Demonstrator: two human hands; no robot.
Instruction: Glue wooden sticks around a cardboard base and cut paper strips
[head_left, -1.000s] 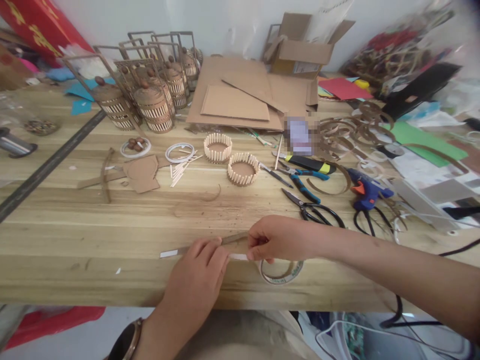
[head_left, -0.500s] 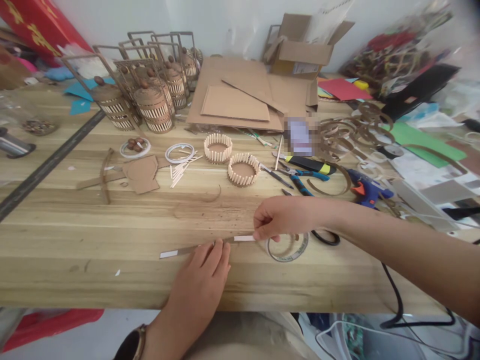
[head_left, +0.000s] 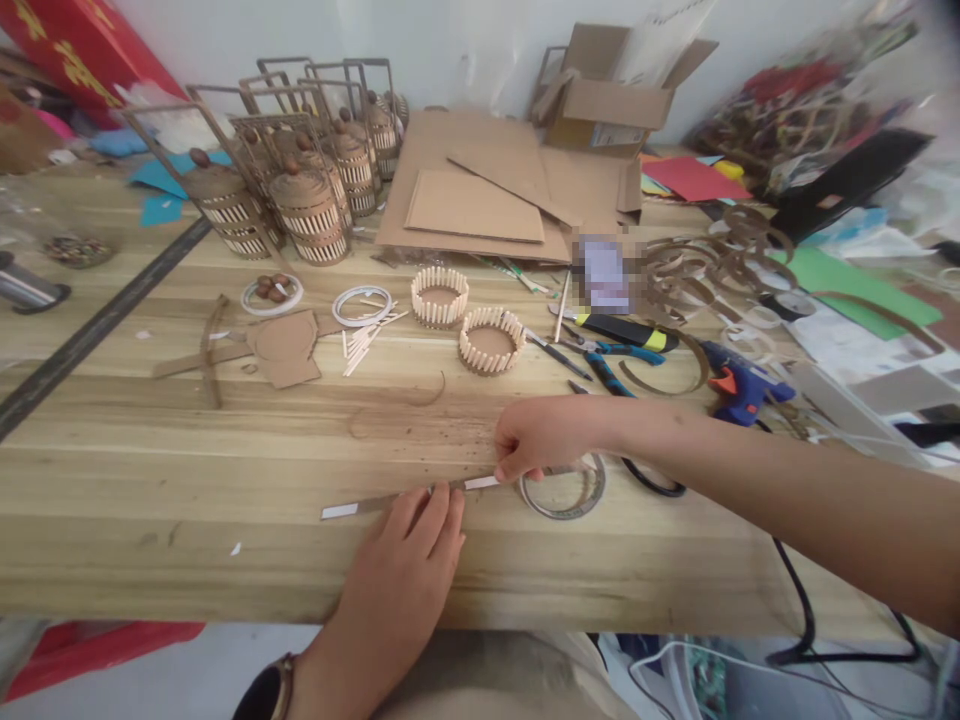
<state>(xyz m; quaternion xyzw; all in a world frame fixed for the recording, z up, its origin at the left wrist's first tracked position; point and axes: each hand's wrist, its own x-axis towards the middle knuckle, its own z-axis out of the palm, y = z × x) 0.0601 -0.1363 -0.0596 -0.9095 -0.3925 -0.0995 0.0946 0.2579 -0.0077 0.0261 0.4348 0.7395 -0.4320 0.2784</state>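
A narrow brown cardboard strip (head_left: 370,504) lies on the wooden table near its front edge, with white patches of tape toward both ends. My left hand (head_left: 409,560) rests flat over the strip's middle, fingers stretched out and pressing it down. At the strip's right part, my right hand (head_left: 536,440) is closed in a pinch on the end of the white tape (head_left: 480,482). The tape roll (head_left: 562,514) stands just right of those fingertips, partly behind the hand. Whether the tape still joins the roll is hidden by my fingers.
Beyond my hands sit two round cardboard bases ringed with short sticks (head_left: 491,342). Pliers (head_left: 611,370), a cutter (head_left: 630,331) and a blue glue gun (head_left: 742,385) lie to the right. Several lantern-like models (head_left: 307,215) and cardboard sheets (head_left: 476,205) fill the back.
My right hand has shifted slightly left along the strip, and the tape roll has moved left with it. My left hand stays in place on the strip.
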